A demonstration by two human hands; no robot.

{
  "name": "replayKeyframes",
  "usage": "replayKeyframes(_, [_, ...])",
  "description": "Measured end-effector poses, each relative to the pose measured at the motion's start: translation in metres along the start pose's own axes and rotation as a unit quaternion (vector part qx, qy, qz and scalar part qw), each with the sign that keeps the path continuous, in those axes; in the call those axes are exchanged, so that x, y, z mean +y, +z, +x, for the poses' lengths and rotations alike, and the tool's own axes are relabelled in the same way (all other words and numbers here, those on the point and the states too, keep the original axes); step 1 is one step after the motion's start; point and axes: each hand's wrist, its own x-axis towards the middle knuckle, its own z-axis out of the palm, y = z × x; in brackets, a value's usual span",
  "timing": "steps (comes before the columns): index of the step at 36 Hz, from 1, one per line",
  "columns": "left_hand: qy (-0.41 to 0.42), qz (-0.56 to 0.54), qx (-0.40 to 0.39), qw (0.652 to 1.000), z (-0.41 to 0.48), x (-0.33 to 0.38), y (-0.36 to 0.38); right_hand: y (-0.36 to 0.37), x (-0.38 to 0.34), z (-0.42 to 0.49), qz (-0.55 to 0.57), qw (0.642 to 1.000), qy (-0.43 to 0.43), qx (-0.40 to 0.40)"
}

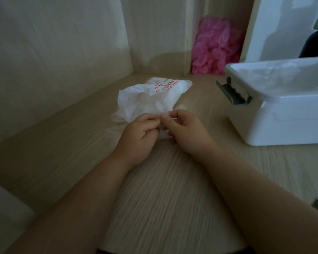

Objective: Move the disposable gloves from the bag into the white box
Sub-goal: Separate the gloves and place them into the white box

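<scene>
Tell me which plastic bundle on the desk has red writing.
The white bag pinched by the left hand and right hand; the pink bundle at the back shows no print.

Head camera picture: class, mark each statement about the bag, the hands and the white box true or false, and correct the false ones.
1. The left hand and the right hand both pinch the near edge of the bag. True.
2. The white box stands to the left of the bag. False: it stands to the right of it.
3. The white box is open at the top. True.
4. The pink plastic lies inside the white box. False: it lies in the back corner, apart from the box.
5. The print on the bag is blue. False: it is red.
</scene>
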Motion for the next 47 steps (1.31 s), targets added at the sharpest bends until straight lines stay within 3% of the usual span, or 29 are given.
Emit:
replayKeyframes(5, [-0.014, -0.007, 0.007, 1.0, -0.001, 0.001, 0.001, -0.002, 0.002, 0.003, -0.033, 0.999, -0.009, 0.036])
replayKeyframes(11, [-0.106, -0.015, 0.107, 0.988, 0.0, 0.004, -0.002, 0.0, 0.002, 0.004, -0.012, 0.996, 0.02, 0.083])
replayKeyframes(15, [-0.183, -0.009, 0.186, 0.965, 0.001, 0.006, -0.006, -0.006, -0.003, 0.004, 0.052, 0.989, 0.069, 0.12])
replayKeyframes(21, [-0.261, 0.046, 0.214, 0.94, 0.004, 0.0, -0.01, -0.009, -0.005, 0.008, 0.21, 0.955, 0.111, 0.175])
replayKeyframes(25, [-0.308, 0.155, 0.156, 0.926, 0.003, -0.009, -0.013, -0.011, -0.009, 0.01, 0.309, 0.922, 0.141, 0.187])
replayKeyframes(30, [-0.292, 0.279, 0.086, 0.911, 0.003, -0.01, -0.012, -0.015, -0.013, 0.009, 0.393, 0.897, 0.14, 0.148])
replayKeyframes(36, [-0.265, 0.321, 0.072, 0.907, 0.001, -0.008, -0.008, -0.015, -0.037, 0.004, 0.418, 0.9, 0.106, 0.068])
replayKeyframes(43, [-0.264, 0.337, 0.014, 0.904, 0.005, 0.002, -0.008, -0.035, -0.086, 0.013, 0.39, 0.912, 0.039, 0.118])
replayKeyframes(47, [-0.28, 0.286, 0.077, 0.913, 0.015, 0.019, -0.012, -0.051, -0.102, 0.021, 0.328, 0.934, 0.012, 0.144])
